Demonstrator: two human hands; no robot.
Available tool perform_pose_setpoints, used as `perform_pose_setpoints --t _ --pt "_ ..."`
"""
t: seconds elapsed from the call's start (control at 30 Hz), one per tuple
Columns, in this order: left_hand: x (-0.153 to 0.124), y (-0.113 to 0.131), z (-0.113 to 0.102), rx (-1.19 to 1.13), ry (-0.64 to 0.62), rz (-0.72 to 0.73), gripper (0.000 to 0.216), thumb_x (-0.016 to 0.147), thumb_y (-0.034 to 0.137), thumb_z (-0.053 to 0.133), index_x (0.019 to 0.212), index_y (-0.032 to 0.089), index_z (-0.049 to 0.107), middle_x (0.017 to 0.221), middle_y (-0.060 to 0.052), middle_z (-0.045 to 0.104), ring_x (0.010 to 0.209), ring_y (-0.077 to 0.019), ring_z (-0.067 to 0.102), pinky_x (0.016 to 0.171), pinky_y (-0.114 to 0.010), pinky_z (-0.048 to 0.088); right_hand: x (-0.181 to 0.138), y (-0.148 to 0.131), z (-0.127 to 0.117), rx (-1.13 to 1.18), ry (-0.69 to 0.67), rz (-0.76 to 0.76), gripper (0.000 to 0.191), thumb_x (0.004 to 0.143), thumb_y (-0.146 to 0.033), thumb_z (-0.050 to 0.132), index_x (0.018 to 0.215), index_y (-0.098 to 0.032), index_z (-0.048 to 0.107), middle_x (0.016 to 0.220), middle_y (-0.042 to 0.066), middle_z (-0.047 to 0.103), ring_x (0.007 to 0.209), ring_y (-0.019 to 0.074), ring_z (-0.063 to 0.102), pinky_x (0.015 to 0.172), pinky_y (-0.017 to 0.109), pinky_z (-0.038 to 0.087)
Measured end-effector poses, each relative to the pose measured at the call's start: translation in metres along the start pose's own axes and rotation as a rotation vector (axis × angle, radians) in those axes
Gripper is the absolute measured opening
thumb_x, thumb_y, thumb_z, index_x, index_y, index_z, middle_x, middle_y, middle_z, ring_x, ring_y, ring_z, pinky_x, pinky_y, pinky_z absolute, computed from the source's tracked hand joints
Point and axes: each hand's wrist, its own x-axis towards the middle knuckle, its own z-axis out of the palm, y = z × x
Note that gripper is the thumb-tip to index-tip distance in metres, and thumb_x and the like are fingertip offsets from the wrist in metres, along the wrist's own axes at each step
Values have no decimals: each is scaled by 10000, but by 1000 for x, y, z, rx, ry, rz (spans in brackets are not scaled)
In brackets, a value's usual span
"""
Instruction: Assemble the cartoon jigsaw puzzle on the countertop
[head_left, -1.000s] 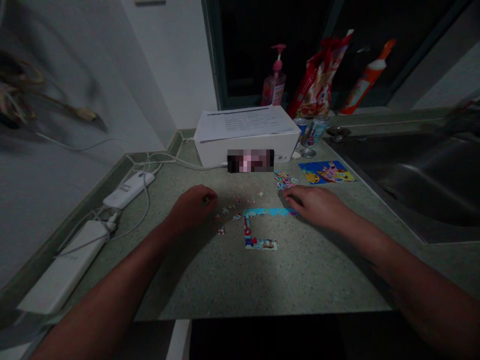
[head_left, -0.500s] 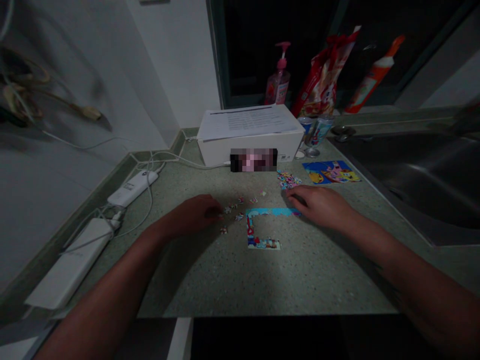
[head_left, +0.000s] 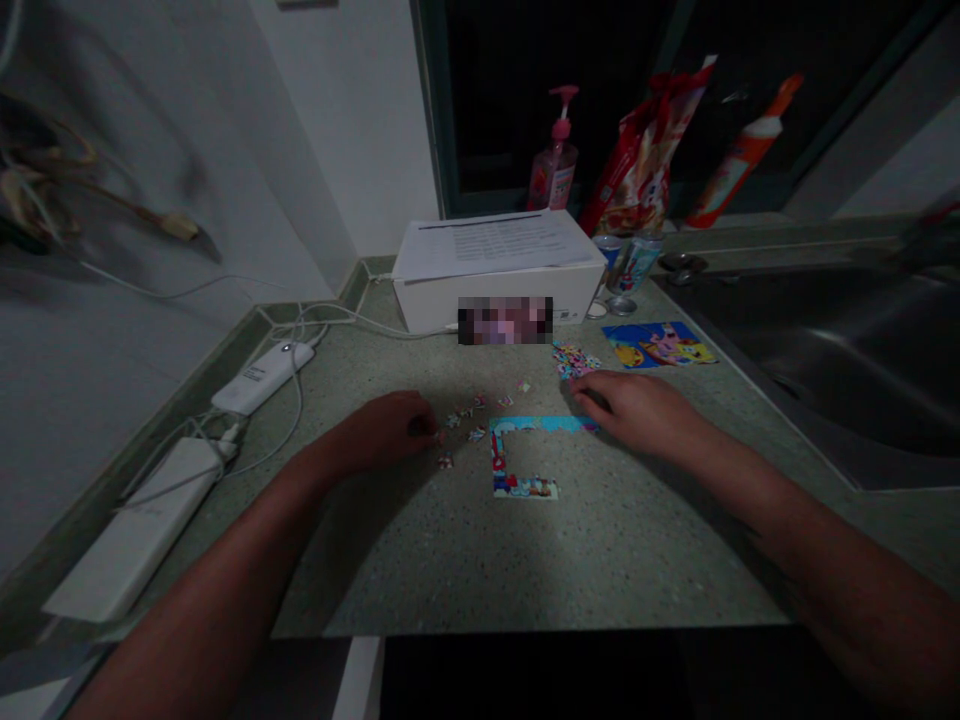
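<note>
Dimly, a speckled green countertop [head_left: 600, 560] ran beside a stainless steel sink [head_left: 817, 380] under a dark window [head_left: 525, 100]. From the head view, the left hand [head_left: 382, 432] curled narrowly at the loose jigsaw pieces [head_left: 465, 420], whether holding one could not be told; the right hand [head_left: 637, 412] lay half-open just above the partly built puzzle border [head_left: 517, 455]. Print on the sheet of paper [head_left: 491, 245] atop a white box [head_left: 495, 300] was too small to read.

**Bench** [head_left: 600, 560]: speckled laminate, matt; **jigsaw pieces** [head_left: 525, 488]: printed card, faintly glossy; **sink** [head_left: 825, 380]: stainless steel, smooth, dully reflective; **box** [head_left: 427, 308]: white card, matt; **sheet of paper** [head_left: 487, 245]: thin, matt; **soap pump bottle** [head_left: 553, 170]: translucent plastic, glossy; **drinks can** [head_left: 636, 262]: metal, glossy; **power bank** [head_left: 262, 377]: white plastic, smooth.
</note>
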Motion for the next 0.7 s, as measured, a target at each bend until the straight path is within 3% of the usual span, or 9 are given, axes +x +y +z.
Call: perform_pose_setpoints --t 0.3,0.7 --pt "2 -4 4 -75 43 13 195 882 393 643 943 244 754 966 -67 771 855 -238 702 775 -355 515 0 0 -6 -28 13 66 325 1025 -307 457 1107 -253 767 1085 94 809 913 278 747 774 398 529" --pt "2 -1 4 -30 17 -59 186 860 385 628 902 216 693 903 -61 746 783 -224 677 687 -328 474 -1 -1 -5 -43 8 50 326 1031 -312 451 1079 -244 767 1064 101 809 924 284 744 789 410 533"
